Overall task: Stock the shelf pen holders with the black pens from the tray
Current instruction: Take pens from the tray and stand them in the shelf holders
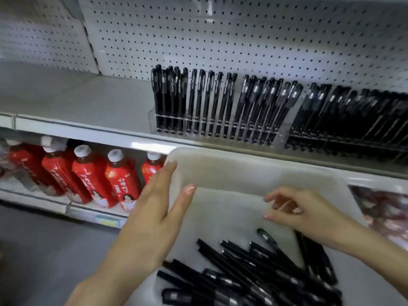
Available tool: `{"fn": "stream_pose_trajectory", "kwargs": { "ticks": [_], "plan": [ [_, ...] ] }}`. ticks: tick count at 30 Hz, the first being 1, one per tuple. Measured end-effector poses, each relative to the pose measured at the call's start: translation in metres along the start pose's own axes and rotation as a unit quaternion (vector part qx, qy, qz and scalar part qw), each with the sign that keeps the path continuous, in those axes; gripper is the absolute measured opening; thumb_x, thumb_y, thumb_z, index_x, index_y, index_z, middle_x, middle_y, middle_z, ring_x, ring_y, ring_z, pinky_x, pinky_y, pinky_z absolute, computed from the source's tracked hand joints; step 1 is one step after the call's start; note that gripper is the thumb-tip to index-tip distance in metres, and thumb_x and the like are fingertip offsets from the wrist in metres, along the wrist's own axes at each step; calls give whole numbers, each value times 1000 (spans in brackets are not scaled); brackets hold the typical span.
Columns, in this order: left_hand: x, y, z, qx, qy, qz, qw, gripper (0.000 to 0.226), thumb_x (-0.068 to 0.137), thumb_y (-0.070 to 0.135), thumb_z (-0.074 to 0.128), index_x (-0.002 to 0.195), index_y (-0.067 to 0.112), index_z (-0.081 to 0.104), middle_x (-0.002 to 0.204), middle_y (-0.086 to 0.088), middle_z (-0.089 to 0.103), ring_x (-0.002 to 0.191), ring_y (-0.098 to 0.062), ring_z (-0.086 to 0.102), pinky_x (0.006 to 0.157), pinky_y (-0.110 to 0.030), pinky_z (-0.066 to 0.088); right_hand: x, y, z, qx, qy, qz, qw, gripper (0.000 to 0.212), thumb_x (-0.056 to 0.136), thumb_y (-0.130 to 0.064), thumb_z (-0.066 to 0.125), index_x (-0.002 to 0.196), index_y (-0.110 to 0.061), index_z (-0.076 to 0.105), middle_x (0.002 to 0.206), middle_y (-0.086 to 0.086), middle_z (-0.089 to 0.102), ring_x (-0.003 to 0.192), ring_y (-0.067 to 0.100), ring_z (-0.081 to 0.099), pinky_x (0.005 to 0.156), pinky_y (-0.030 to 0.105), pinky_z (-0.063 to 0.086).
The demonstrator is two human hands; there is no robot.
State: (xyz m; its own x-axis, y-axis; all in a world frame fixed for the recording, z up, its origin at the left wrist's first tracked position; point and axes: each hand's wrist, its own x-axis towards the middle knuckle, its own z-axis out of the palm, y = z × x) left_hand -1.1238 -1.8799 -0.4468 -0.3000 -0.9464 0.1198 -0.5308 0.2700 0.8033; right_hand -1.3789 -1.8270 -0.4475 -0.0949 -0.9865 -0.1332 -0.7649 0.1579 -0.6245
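Where your left hand (pixel 159 195) rests: on the left rim of the tray (pixel 242 168), fingers straight along the outside up to its far left corner, thumb straight over the rim on the inside; the hand is open.
Your right hand (pixel 309 214): it hovers over the right half of the tray, fingers loosely curled and blurred, gripping nothing that shows.
Tray: white and translucent, its far edge up against the front edge of the shelf (pixel 88 100).
Loose pens (pixel 254 268): black, heaped crosswise in the tray's near end, below your right wrist; the far half of the tray floor is bare.
Left holder (pixel 152 119): clear plastic, at the shelf's front edge just beyond the tray, with stocked pens (pixel 209 102) standing in rows and leaning back.
Right holder (pixel 320 140): just beside the first, toward the shelf's right end, packed with black pens; too blurred for you to count.
Pegboard (pixel 220 36): white, forming the wall behind the shelf.
Red bottles (pixel 92 173): white-capped, lying in a row on the lower shelf, left of the tray.
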Motion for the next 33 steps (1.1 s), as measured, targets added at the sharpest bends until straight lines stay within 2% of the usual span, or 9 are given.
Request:
{"fn": "stream_pose_trajectory", "kwargs": {
  "ticks": [3, 5, 8, 13, 16, 21, 23, 28, 33],
  "plan": [
    [-7, -5, 6, 68, -2, 31, 997, 78, 76, 79, 18, 146, 44, 15, 142, 35, 14, 128, 19, 8, 103, -12, 10, -25, 36, 13, -10, -31, 69, 997, 78, 37, -95, 48, 88, -36, 54, 91, -1, 60, 78, 9, 57, 73, 19, 45],
    [-9, -8, 10, 129, -8, 49, 990, 83, 73, 80, 13, 147, 42, 11, 142, 34, 9, 130, 18, 3, 106, -16, 9, -32, 46, 21, 6, -29, 96, 995, 50, 59, -70, 69, 90, -33, 54, 93, -1, 59, 79, 7, 55, 74, 18, 45],
    [-8, -10, 16, 188, -13, 54, 981, 86, 73, 80, 8, 148, 38, 7, 149, 27, 5, 132, 15, -4, 107, -18, 5, -29, 53, 30, -17, -27, 83, 996, 21, 78, -41, 71, 86, -32, 53, 85, -4, 59, 73, 7, 54, 69, 18, 43],
    [-6, -5, 20, 197, -18, 46, 979, 83, 81, 78, 14, 150, 31, 13, 156, 17, 9, 138, 8, -1, 108, -20, 6, -11, 42, 31, -65, -26, 92, 993, 22, 79, -36, 73, 77, -24, 55, 72, -8, 56, 73, 11, 55, 64, 21, 41],
    [-6, -4, 23, 196, -21, 41, 980, 80, 82, 75, 17, 150, 32, 13, 155, 19, 8, 137, 10, -2, 108, -20, 5, -1, 37, 34, -77, -29, 93, 992, 21, 78, -29, 75, 78, -17, 58, 73, -7, 55, 84, 16, 58, 72, 27, 44],
    [-5, -7, 23, 191, -19, 43, 981, 89, 71, 81, 9, 148, 36, 15, 153, 22, 10, 136, 12, -1, 108, -23, 9, 4, 33, 35, -90, -60, 114, 988, 23, 84, -22, 68, 76, -4, 57, 89, 19, 65, 87, 29, 60, 65, 26, 38],
    [-5, -5, 23, 172, -20, 44, 984, 87, 72, 81, 11, 147, 38, 18, 149, 26, 13, 134, 14, 0, 107, -21, 8, 7, 30, 29, -84, -57, 115, 988, 22, 87, -23, 64, 75, -5, 59, 85, 14, 66, 83, 26, 60, 67, 27, 41],
    [-2, 3, 17, 51, -20, 20, 998, 62, 82, 62, 31, 141, 42, 31, 135, 33, 23, 111, 36, 10, 93, -2, 12, 12, 17, 4, 59, -32, 116, 991, 16, 88, -16, 64, 75, -13, 54, 81, 12, 67, 80, 34, 66, 74, 41, 53],
    [12, 5, 11, -24, 27, -13, 999, 63, 81, 59, 32, 138, 34, 43, 139, 20, 41, 125, 4, 34, 97, -19, 24, 16, -10, -27, 224, -23, 48, 973, 22, 82, 5, 65, 99, -6, 57, 75, 12, 67, 71, 22, 68, 67, 30, 59]
  ]
}}
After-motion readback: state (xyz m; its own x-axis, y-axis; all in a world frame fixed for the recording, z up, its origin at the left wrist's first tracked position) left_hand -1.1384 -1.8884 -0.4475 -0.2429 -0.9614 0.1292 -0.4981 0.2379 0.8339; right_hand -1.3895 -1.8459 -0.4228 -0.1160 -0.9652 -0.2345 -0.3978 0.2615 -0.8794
